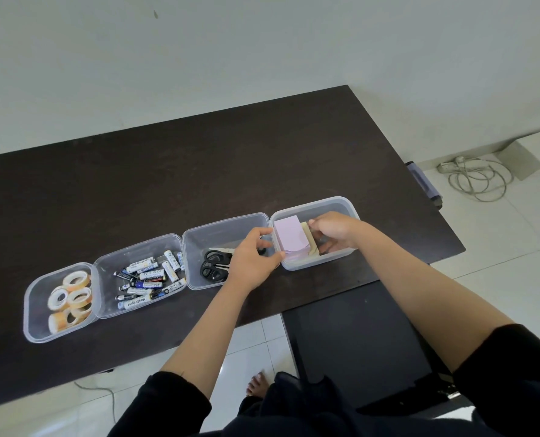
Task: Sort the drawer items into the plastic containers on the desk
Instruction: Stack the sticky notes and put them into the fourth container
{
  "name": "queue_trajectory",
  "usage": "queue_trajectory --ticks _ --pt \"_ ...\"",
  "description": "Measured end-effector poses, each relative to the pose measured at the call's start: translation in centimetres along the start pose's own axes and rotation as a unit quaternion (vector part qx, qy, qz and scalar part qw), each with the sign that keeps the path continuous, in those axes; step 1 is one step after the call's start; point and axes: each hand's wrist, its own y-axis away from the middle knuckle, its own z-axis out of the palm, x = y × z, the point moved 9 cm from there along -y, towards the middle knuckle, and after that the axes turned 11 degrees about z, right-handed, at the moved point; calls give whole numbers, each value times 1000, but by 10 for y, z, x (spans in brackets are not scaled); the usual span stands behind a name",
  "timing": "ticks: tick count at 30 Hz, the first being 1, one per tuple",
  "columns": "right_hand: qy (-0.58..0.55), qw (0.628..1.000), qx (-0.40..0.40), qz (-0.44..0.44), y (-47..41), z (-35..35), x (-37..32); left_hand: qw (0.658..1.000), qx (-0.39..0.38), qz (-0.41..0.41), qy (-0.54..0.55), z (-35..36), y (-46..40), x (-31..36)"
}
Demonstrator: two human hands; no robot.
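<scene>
You have 4 clear plastic containers in a row on the dark desk (199, 146). From the left they hold tape rolls (71, 298), batteries (149, 275), black scissors (214, 266), and paper pads. Your right hand (335, 230) reaches into the rightmost container (346, 205), fingers curled around a tan block (313, 239) just beside the purple sticky-note pad (290, 238). Your left hand (253, 263) sits at that container's left wall, thumb and fingers spread and touching the purple pad's side; whether it pinches, you cannot tell.
</scene>
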Motion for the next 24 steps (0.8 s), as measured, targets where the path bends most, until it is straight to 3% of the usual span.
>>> queue_trajectory --ticks 15,20,24 --pt "53 998 44 1 6 1 -1 1000 6 6 -7 1 -1 -1" --pt "78 985 142 -62 29 -16 -20 1000 5 3 3 2 -2 -4" --pt "77 986 114 -92 33 -2 -30 1000 7 12 5 1 -2 -5"
